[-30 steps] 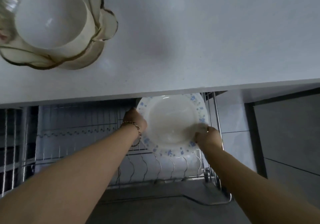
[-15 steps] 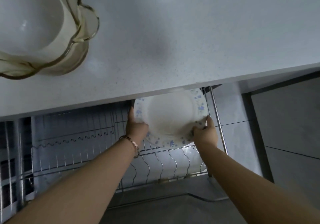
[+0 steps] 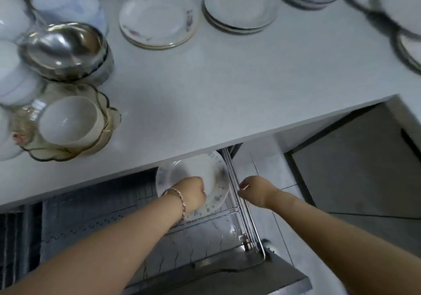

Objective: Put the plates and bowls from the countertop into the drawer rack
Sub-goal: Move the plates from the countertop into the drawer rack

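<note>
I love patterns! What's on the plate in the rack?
White plate with small blue flowers round its rim; head view.
</note>
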Available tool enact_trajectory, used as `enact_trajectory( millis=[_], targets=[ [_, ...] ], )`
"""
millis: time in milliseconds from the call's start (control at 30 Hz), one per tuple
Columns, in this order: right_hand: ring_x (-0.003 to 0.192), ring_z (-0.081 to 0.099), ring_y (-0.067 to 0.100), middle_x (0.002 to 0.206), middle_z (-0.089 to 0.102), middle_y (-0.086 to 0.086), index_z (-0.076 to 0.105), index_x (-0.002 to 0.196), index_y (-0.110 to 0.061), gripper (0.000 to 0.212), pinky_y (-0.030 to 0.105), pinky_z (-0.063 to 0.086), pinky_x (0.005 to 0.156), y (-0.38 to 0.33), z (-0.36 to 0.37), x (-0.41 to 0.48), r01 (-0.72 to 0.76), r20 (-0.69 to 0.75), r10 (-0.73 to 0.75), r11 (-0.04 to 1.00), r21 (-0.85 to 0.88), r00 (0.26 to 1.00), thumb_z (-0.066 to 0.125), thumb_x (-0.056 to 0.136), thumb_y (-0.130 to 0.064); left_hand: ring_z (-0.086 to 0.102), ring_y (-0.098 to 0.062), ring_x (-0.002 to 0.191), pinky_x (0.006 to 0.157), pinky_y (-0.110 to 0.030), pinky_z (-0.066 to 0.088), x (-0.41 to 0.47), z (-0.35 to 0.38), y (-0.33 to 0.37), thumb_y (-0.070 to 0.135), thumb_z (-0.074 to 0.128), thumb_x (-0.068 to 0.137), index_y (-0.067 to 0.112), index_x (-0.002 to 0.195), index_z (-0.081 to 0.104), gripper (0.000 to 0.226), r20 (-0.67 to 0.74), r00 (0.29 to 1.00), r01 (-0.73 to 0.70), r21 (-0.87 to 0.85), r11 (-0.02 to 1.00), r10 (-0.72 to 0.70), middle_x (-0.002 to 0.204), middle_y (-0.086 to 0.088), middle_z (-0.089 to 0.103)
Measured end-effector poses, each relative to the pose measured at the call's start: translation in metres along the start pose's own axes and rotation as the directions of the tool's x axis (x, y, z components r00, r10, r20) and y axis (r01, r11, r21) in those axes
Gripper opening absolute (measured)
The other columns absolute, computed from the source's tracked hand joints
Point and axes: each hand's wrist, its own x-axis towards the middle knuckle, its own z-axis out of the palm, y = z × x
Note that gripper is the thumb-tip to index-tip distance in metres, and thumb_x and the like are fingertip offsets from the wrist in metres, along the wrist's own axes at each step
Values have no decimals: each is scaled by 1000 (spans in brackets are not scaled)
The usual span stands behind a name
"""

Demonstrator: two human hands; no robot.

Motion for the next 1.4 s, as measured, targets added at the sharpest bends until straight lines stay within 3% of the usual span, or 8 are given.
enact_trajectory(
  millis=[167, 300, 433, 633, 933, 1100, 1200, 1400],
  targets=[
    [129, 46, 26, 140, 50, 7, 46, 136, -13, 44, 31, 37, 107, 37, -89, -55, 111, -54, -125, 969, -219, 991, 45, 94, -27, 50, -19, 82, 68, -24, 39, -33, -50, 106, 8, 42, 90, 11, 80, 58, 19, -86, 992, -91, -26, 996, 88, 88, -10, 52],
    [129, 47, 25, 140, 51, 8, 47, 136, -13, 42, 30, 38, 105, 76, -165, -84, 160, -162, -206, 953, -257, 965, 42, 95, -24, 63, -36, 104, 72, -27, 45, -49, -73, 187, 7, 42, 88, 5, 71, 62, 27, -157, 985, -93, -137, 986, 71, 109, -26, 66],
    [128, 48, 24, 139, 52, 8, 50, 133, -12, 41, 29, 38, 105, 117, -233, -95, 200, -236, -271, 937, -286, 933, 43, 94, -22, 59, -27, 112, 92, -29, 46, -46, -88, 257, 11, 43, 90, 4, 108, 64, 28, -256, 966, -75, -215, 974, 18, 119, -13, 64],
    [128, 48, 23, 138, 52, 8, 51, 132, -12, 39, 26, 38, 103, 144, -310, -103, 242, -298, -335, 920, -307, 894, 43, 95, -21, 60, -26, 88, 73, -28, 46, -33, -121, 320, 10, 47, 88, 8, 92, 62, 16, -351, 936, -79, -311, 947, -37, 90, -11, 63],
    [123, 52, 25, 132, 56, 9, 57, 126, -8, 36, 28, 41, 100, 112, -363, -69, 301, -285, -388, 904, -304, 877, 45, 94, -20, 51, -24, 78, 52, -22, 34, -4, -164, 308, 5, 42, 88, 8, 85, 54, 12, -386, 903, -32, -499, 866, -188, 86, -13, 54],
    [122, 53, 23, 130, 58, 8, 58, 124, -11, 34, 25, 41, 97, 71, -389, -18, 316, -272, -390, 907, -278, 880, 46, 94, -20, 54, -25, 81, 68, -28, 42, 42, -206, 280, 6, 43, 87, 16, 69, 51, 22, -402, 870, -15, -600, 800, -285, 88, -14, 56],
    [122, 52, 22, 132, 56, 8, 57, 125, -12, 34, 25, 41, 97, 39, -410, 24, 299, -284, -360, 924, -237, 889, 46, 93, -20, 61, -30, 103, 85, -34, 49, 80, -243, 261, 10, 46, 88, 9, 105, 56, 20, -405, 843, -4, -662, 749, -354, 105, -18, 60],
    [124, 50, 28, 136, 51, 13, 36, 141, -11, 50, 28, 41, 99, -32, -443, 112, 222, -319, -192, 973, 61, 928, 47, 94, -21, 46, -22, 68, 64, -28, 36, 159, -311, 218, 4, 44, 87, 15, 59, 43, 30, -339, 855, 32, -722, 691, -394, 65, -12, 50]
  ],
)
